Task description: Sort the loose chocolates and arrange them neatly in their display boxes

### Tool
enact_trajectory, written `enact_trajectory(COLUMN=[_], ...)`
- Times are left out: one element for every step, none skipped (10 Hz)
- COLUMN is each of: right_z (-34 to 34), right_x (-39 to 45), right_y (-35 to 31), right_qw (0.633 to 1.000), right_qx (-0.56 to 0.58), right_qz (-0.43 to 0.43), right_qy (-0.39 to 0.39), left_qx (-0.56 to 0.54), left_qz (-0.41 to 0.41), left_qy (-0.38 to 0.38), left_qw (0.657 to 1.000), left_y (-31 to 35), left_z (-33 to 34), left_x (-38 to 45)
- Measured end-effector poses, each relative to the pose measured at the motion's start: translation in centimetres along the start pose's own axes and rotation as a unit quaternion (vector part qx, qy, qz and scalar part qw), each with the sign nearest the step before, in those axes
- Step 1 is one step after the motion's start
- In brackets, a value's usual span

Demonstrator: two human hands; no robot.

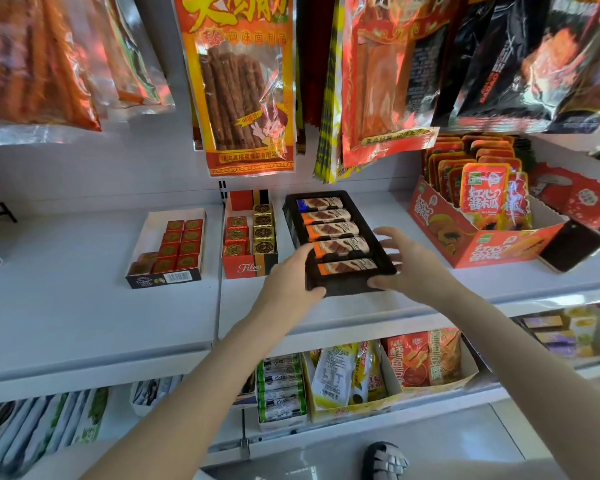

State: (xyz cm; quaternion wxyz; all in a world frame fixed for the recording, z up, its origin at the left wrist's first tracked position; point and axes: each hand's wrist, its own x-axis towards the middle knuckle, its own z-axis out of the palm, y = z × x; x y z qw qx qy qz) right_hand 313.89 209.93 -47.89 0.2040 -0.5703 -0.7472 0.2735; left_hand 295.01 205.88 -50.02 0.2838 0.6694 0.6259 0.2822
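Note:
A black display tray (347,285) sits on the white shelf (84,306), filled with a row of several orange-and-brown wrapped chocolate bars (333,228). My left hand (288,282) grips the tray's near left corner, thumb on its front edge. On the near right side my right hand (409,265) holds the tray, thumb at the front and fingers spread above the rim. To the left stands a red Fileo box (248,268) with red and gold foil squares. Further left, a white box (153,223) holds red foil squares.
An orange carton of red snack packets (482,237) stands to the right, with a dark phone (568,247) leaning on it. Snack bags (243,81) hang above the shelf. A lower shelf holds more packets (333,375). A sandalled foot (383,460) shows on the floor.

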Motion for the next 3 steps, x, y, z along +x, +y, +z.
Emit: enact_trajectory(right_z=[0.62,1.34,1.09], right_x=[1.15,1.65,1.41], right_y=[0.03,0.11,-0.6], right_qw=[1.0,0.999,0.998], right_qx=[0.008,0.009,-0.027], right_qz=[0.007,0.005,0.01], right_qy=[0.025,0.037,0.06], left_qx=[-0.008,-0.009,-0.035], left_qz=[-0.017,-0.007,-0.013], left_qy=[0.051,0.077,0.072], left_qw=[0.999,0.997,0.997], left_y=[-0.36,-0.79,-1.13], left_z=[0.79,1.48,1.69], left_x=[1.01,1.13,1.07])
